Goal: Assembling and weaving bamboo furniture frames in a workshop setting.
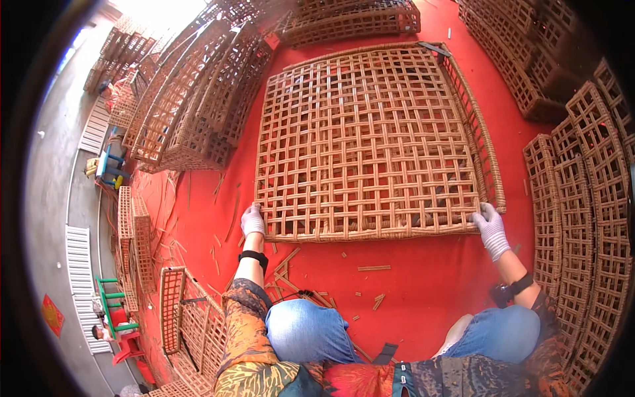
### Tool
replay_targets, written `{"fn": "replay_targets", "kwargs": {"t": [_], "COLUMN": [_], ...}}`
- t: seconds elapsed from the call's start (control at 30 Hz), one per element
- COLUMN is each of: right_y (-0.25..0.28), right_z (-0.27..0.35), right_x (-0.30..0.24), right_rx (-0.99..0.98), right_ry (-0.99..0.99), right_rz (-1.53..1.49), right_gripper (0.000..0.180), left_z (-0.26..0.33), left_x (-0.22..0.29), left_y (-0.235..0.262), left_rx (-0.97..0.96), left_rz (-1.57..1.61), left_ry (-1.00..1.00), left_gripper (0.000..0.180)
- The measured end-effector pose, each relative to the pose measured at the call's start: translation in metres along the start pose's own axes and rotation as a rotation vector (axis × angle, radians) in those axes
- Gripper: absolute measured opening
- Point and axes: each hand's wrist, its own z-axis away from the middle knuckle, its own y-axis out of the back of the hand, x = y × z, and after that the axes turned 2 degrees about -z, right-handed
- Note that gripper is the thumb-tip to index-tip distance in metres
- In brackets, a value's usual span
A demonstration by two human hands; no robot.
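A large brown woven lattice panel (367,145), with a lattice side along its right, lies in front of me over the red floor covering. My left hand (252,220), in a pale glove, grips its near left corner. At the near right corner my right hand (490,228), gloved the same way, has its fingers closed on the edge. Both arms reach forward past my bent knees. The undersides of the corners and some of my fingertips are hidden.
Stacked woven frames stand at the left (198,99), the far side (350,20) and the right (575,225). Cut strips (374,268) litter the red floor covering (423,284). A smaller woven frame (192,311) lies at lower left. Green and red stools (118,308) stand beyond.
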Motion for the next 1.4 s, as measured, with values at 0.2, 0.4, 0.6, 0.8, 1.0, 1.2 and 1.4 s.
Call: {"fn": "replay_targets", "kwargs": {"t": [0.2,0.4,0.6,0.8,1.0,1.2,1.4], "right_y": [0.003,0.014,0.077,0.037,0.016,-0.028,-0.048], "right_z": [-0.004,0.004,-0.044,-0.075,-0.074,-0.103,-0.093], "right_x": [-0.010,-0.070,-0.079,-0.050,-0.129,-0.125,-0.141], "right_rx": [-0.009,0.024,0.497,0.112,-0.044,-0.384,-0.520], "right_ry": [0.000,0.120,0.544,0.116,0.761,1.197,0.953], "right_rz": [-0.001,0.781,0.989,1.002,0.713,0.857,0.759], "right_gripper": [0.040,0.036,0.048,0.065,0.029,0.030,0.032], "left_z": [0.003,0.007,0.034,0.032,0.084,0.144,0.188], "left_x": [0.015,0.020,0.037,0.003,0.012,-0.033,-0.110], "left_y": [-0.013,0.001,-0.004,0.054,0.140,0.246,0.276], "left_rx": [-0.045,-0.200,-0.099,-0.308,0.153,0.363,-0.206], "left_rz": [-0.041,0.273,-0.165,0.096,-0.597,-1.216,-0.549], "left_ry": [-0.033,0.060,0.003,0.028,-0.088,0.184,0.646], "left_gripper": [0.044,0.038,0.049,0.062,0.062,0.062,0.075]}}
